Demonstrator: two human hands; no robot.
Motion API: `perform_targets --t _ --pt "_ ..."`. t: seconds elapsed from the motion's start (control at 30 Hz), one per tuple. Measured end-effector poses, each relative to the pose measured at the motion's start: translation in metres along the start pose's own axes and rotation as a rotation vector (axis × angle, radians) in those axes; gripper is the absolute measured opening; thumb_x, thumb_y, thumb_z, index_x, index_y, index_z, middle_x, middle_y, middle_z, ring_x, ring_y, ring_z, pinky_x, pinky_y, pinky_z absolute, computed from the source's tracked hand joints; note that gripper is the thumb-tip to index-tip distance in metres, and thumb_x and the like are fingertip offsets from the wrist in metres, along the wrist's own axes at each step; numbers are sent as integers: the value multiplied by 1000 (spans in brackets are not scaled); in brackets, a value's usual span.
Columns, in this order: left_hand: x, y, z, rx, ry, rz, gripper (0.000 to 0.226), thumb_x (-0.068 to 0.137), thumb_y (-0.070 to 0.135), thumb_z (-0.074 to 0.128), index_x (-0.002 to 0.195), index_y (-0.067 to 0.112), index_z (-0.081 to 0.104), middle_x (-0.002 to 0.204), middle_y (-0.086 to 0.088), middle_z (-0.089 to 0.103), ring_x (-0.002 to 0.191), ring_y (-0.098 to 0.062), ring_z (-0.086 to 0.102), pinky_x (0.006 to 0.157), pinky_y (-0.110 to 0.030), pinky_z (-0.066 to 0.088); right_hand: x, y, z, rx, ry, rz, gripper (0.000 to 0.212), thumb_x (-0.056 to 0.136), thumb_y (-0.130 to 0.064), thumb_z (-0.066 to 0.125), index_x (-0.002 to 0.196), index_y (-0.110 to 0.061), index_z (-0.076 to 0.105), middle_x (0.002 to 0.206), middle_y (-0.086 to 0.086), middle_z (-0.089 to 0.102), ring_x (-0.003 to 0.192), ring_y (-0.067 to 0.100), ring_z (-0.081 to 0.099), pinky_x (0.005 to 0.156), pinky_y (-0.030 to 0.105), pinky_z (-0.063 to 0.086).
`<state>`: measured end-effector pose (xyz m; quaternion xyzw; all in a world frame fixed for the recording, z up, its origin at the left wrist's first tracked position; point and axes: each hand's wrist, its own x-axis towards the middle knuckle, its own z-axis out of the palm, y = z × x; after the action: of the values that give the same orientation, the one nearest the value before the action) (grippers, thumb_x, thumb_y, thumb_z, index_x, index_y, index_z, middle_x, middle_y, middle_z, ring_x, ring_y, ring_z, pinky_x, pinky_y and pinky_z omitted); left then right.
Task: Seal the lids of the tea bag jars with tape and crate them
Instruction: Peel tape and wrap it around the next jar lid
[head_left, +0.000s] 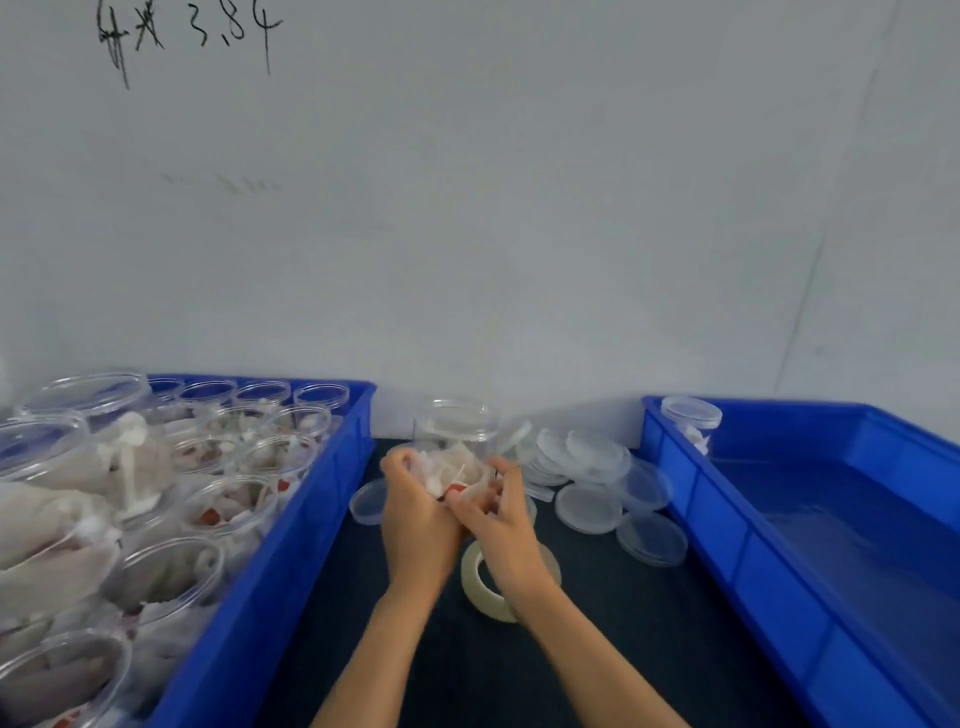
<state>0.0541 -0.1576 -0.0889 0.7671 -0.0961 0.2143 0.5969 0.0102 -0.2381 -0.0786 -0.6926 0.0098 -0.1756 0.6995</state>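
Observation:
A clear plastic jar (453, 431) filled with tea bags stands on the dark table between two blue crates, a lid on top. My left hand (415, 514) grips its lower left side. My right hand (496, 512) has curled fingers against its lower right side, pinching at the jar's front. A roll of pale tape (480, 587) lies on the table just below my hands, partly hidden by my right wrist. One loose lid (366, 501) lies left of my left hand.
The left blue crate (291, 561) holds several open jars of tea bags. The right blue crate (810, 530) holds one lidded jar (691, 418) in its far corner. A pile of clear lids (597, 483) lies right of the jar. A white wall stands behind.

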Motion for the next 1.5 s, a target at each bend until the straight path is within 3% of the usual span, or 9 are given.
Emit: perform_targets --t 0.23,0.4,0.63,0.8,0.93,1.03,1.23,1.37,1.5 --pt "-19 -57 -3 111 -105 -174 71 65 48 84 107 36 28 97 9 55 78 -10 58 57 -27 41 -16 56 -2 -18 -106 134 55 91 0 60 140 -13 36 120 -2 59 100 -2 62 82 11 47" --pt "-17 -77 1 151 -131 -137 75 68 36 86 115 28 28 110 3 50 82 -6 53 60 -23 41 -16 80 1 -54 -64 125 61 92 -7 62 145 -16 32 136 0 51 123 5 51 99 16 43" --pt "-18 -82 5 52 -115 -89 72 63 40 87 110 31 33 101 9 52 85 -9 57 66 -34 52 -14 84 -5 -103 21 107 38 95 -4 54 128 -24 51 123 -5 63 113 4 60 100 29 48" --pt "-21 -83 2 -34 -120 -94 76 57 41 90 114 38 39 103 14 55 93 -10 59 75 -36 55 10 69 -33 -374 357 45 26 91 -4 54 101 -28 59 102 -11 66 87 3 63 78 33 56" --pt "-24 -86 3 -62 -113 -58 98 57 35 92 141 27 43 129 11 50 114 -6 52 93 -29 47 59 67 -62 -848 288 -5 43 89 -5 59 129 -17 48 132 0 50 118 19 47 95 33 46" --pt "-23 -87 4 -104 -115 -50 100 57 33 93 143 30 43 131 14 48 115 2 48 92 -22 42 88 78 -72 -1051 229 4 50 89 -17 65 135 -17 43 136 3 47 127 25 40 103 41 41" --pt "-22 -91 5 -170 -121 -60 98 55 31 94 140 30 47 129 17 51 115 8 49 90 -18 43 117 89 -74 -1080 284 51 9 92 -18 62 99 -21 56 101 -2 65 98 19 60 96 40 44" --pt "-22 -92 6 -214 -138 -59 98 53 32 94 139 32 47 128 21 51 117 10 48 90 -14 42 112 78 -74 -812 429 -78 14 93 -15 60 87 -24 52 78 -9 60 80 16 62 85 40 51" --pt "-23 -85 3 -219 -111 -86 86 43 51 90 111 51 38 113 23 53 97 12 56 68 -9 45 98 47 -72 21 506 -46 26 98 -3 49 109 -25 57 96 1 64 83 5 63 69 21 54"
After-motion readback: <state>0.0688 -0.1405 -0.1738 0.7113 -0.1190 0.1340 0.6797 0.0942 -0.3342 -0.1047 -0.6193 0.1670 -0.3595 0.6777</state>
